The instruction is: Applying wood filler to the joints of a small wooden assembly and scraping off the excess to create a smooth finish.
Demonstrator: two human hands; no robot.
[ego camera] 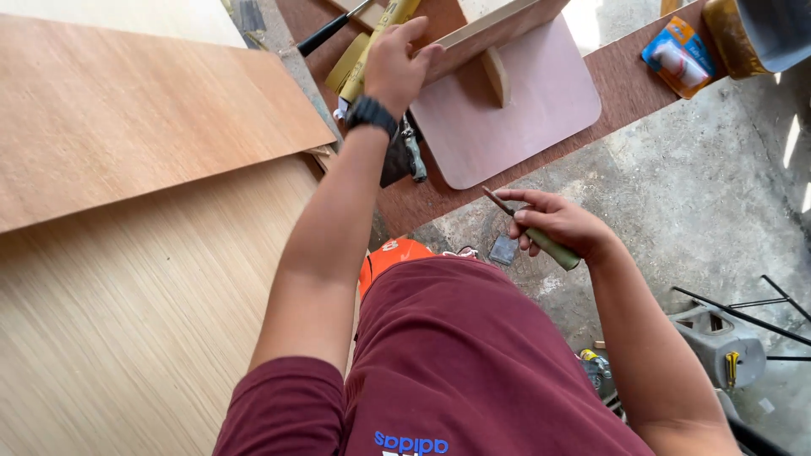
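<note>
left hand (395,67) fingers curled over top edge of an upright plywood strip (494,32) standing on a rounded pinkish board (524,118) on the brown bench (625,93). right hand (553,224) nearer the body, fingers clamped on a green-handled knife (541,241), blade pointing at the board.

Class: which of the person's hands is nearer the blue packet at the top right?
Right. The right hand, holding a small tool, is below-left of the blue packet; the left hand is farther away, on the wooden piece.
</note>
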